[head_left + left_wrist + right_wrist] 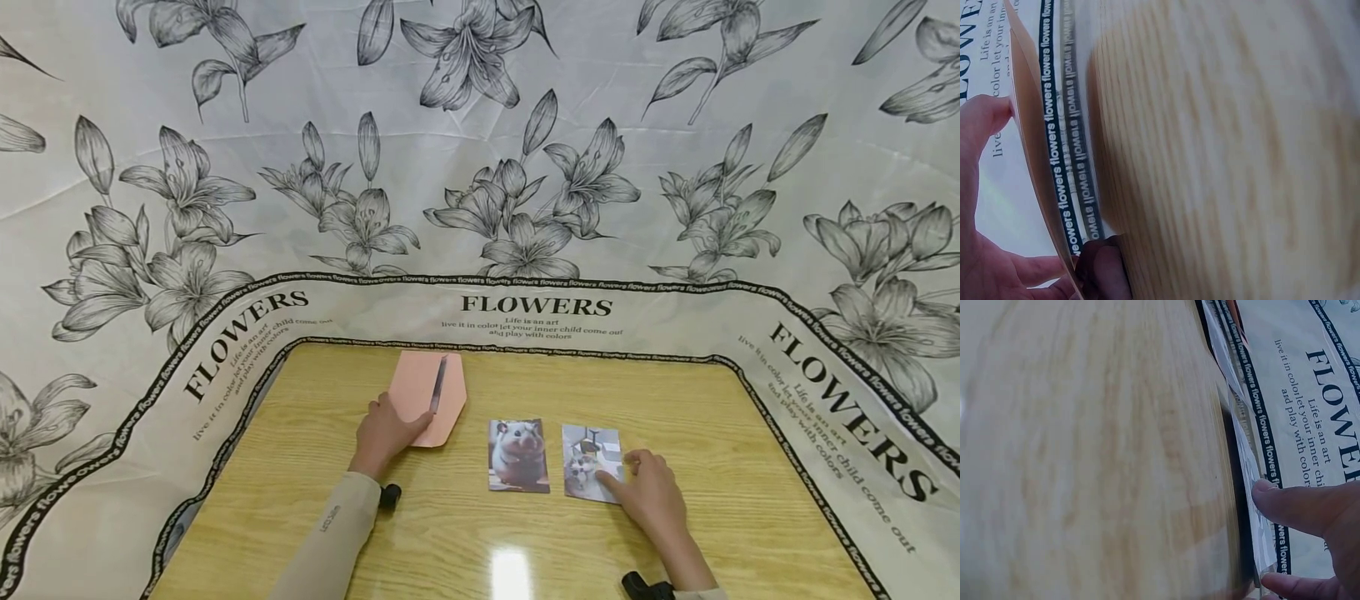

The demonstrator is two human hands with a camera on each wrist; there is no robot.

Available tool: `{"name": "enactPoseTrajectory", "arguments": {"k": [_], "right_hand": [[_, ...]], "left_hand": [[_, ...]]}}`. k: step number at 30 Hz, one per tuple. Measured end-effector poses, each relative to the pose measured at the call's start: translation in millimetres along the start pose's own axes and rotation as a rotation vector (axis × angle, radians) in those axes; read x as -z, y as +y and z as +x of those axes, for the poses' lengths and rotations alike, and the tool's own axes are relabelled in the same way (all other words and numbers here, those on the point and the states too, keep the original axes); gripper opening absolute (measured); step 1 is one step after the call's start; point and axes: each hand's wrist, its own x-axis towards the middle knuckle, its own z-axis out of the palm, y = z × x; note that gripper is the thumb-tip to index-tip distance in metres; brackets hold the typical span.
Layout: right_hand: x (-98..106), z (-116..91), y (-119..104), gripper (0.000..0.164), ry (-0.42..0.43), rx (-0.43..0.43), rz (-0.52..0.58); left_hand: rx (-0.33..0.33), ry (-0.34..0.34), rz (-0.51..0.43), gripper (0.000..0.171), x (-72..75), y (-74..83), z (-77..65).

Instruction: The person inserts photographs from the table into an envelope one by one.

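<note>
My left hand [386, 432] grips a pink paper envelope [408, 379] near the far edge of the table. Its thumb lies on the upper face, and in the left wrist view the envelope [1032, 119] is raised on edge between thumb and fingers. A narrow dark strip [439, 383] shows along the envelope's opening. My right hand [651, 492] pinches the right edge of a photo card [588, 450] with a white and grey cat on it. In the right wrist view the thumb presses on this card [1250, 469]. Left of it lies a hamster card [519, 454], untouched.
The wood-grain table [465, 533] carries a bright light reflection at the front. A white floral cloth [525, 217] with FLOWERS lettering hangs around the back and both sides. A black wrist strap [390, 497] sits on the left wrist, another [645, 586] on the right.
</note>
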Motion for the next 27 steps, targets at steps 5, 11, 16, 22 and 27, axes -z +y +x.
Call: {"name": "enactPoseTrajectory", "arguments": {"k": [5,11,16,22,27], "right_hand": [[-0.1,-3.3,-0.6,0.077,-0.014,-0.005,-0.025],[-0.5,-6.5,-1.9,0.073,-0.021,-0.015,-0.025],[-1.4,-7.1,-2.8,0.068,-0.023,-0.015,-0.016],[-3.8,-6.2,-2.3,0.068,-0.007,-0.015,0.008],[-5.1,-5.6,-1.6,0.065,-0.006,-0.017,0.026]], "left_hand": [[-0.003,0.005,0.005,0.105,0.1,0.3,0.1],[-0.001,0.0,0.009,0.105,-0.9,0.0,0.0],[0.003,-0.003,0.012,0.106,-1.4,-0.4,0.2],[0.008,-0.005,0.012,0.106,-1.6,-0.5,0.4],[0.009,-0.004,0.014,0.106,-1.8,0.0,0.5]]}}
